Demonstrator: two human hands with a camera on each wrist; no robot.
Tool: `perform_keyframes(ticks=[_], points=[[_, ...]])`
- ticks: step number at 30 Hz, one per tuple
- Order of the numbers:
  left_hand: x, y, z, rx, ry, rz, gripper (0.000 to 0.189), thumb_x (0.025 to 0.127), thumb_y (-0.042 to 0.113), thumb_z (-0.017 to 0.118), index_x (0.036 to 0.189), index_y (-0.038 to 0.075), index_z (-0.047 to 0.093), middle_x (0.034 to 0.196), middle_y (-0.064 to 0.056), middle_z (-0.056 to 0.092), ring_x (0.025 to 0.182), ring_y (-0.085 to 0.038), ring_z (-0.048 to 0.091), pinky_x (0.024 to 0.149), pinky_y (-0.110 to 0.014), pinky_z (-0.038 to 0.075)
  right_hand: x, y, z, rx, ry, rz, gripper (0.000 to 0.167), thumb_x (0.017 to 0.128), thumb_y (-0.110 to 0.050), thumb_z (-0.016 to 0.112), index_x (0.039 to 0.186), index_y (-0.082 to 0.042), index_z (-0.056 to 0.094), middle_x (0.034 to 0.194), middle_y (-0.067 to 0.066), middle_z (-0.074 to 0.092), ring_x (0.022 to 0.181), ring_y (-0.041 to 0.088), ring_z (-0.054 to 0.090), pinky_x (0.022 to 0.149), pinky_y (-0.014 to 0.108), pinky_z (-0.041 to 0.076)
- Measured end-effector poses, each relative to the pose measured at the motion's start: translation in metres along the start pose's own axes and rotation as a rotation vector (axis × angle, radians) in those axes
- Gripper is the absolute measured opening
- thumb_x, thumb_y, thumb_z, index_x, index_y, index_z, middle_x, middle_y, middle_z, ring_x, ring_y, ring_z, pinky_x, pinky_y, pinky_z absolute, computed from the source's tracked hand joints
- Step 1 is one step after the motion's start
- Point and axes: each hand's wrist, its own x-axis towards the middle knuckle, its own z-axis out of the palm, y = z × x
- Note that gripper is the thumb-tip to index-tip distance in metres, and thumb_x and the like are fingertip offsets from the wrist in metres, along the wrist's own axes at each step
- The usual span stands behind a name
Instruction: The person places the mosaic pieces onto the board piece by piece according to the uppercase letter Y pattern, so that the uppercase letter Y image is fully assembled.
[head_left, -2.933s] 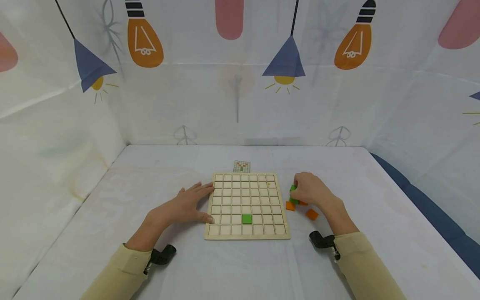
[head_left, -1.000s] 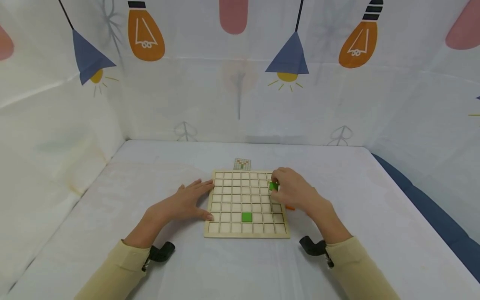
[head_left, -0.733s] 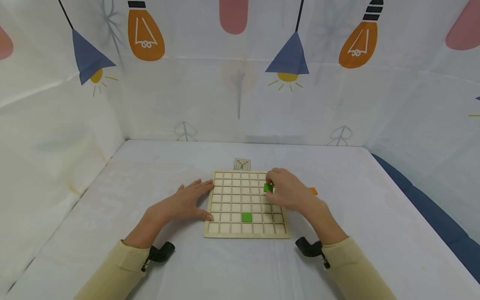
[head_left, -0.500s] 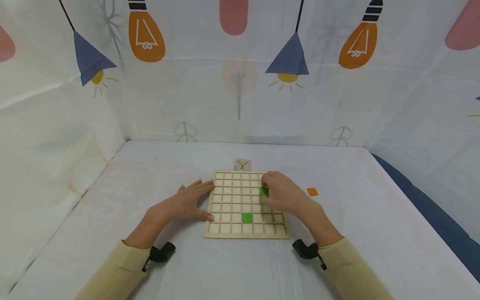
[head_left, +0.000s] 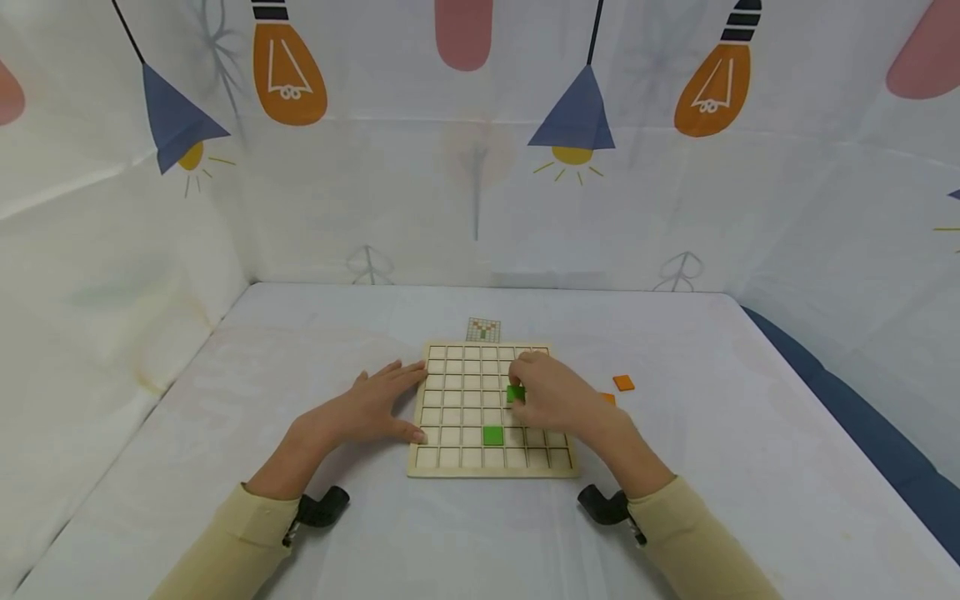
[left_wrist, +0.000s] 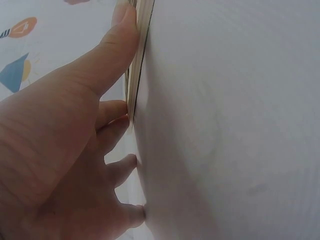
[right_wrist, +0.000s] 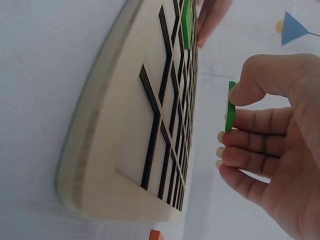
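Observation:
A square wooden grid board [head_left: 495, 473] lies flat on the table, with one green tile [head_left: 492, 436] set in a cell near its front edge. My left hand [head_left: 367, 408] rests spread along the board's left side. In the left wrist view its thumb [left_wrist: 122, 32] lies on the board's edge and the other fingers reach down beside it. Over the right half of the board, my right hand [head_left: 558, 396] pinches a second green tile [head_left: 514, 393] between thumb and forefinger. The right wrist view shows this tile [right_wrist: 230, 107] held clear above the grid.
A small printed grid card [head_left: 483, 330] with coloured squares lies just beyond the board's far edge. To the right of the board are an orange tile [head_left: 623, 382] and another orange tile [head_left: 608, 399], partly hidden behind my right hand.
My right hand has picked a green tile from the loose tiles at right and carried it left over the board, then slightly nearer. The left hand has stayed on the board's edge.

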Motion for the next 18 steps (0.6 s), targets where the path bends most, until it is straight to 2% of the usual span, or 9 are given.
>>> perform_keyframes(ticks=[6,11,18], points=[[0.0,0.0,0.0,0.005,0.002,0.0,0.104,0.076,0.06,0.077,0.158,0.017,0.029,0.166,-0.003,0.026,0.155,-0.037,0.011,0.117,-0.074,0.005,0.0,-0.004,0.004,-0.018,-0.029,-0.01,0.012,0.079,-0.01,0.064,0.091,-0.012,0.062,0.089,-0.004,0.057,0.082,0.012,0.047,0.072,0.027,0.044],[0.0,0.001,0.0,0.002,0.002,-0.004,0.104,0.076,0.06,0.077,0.158,0.018,0.029,0.165,-0.003,0.027,0.155,-0.037,0.011,0.117,-0.074,0.005,0.002,-0.007,0.009,0.016,-0.071,0.007,0.013,0.081,-0.012,0.065,0.093,-0.011,0.063,0.091,-0.003,0.058,0.086,0.014,0.048,0.075,0.029,0.045],[0.0,0.001,0.0,0.011,0.004,-0.002,0.104,0.076,0.06,0.077,0.158,0.017,0.029,0.166,-0.003,0.026,0.155,-0.037,0.011,0.116,-0.074,0.005,0.004,-0.012,0.015,0.036,-0.103,0.007,0.014,0.079,-0.012,0.062,0.093,-0.013,0.063,0.091,-0.005,0.057,0.081,0.012,0.048,0.071,0.026,0.045]])
